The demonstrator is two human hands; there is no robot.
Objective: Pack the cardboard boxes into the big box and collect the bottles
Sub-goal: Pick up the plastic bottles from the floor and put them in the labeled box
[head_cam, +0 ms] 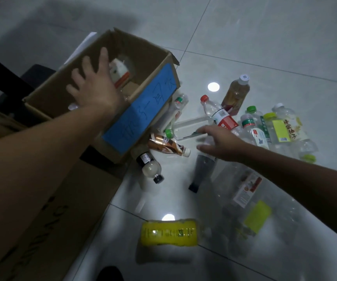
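Left hand [94,88] hides part of the box [155,78] interior; yellow bottle [168,232] blurred.

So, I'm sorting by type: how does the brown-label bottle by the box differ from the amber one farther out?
The brown-label bottle is wrapped in a brown and white sleeve; the amber bottle is clear-walled with amber liquid visible. The first touches the cardboard box; the second lies apart. Both lie on the floor with white caps.
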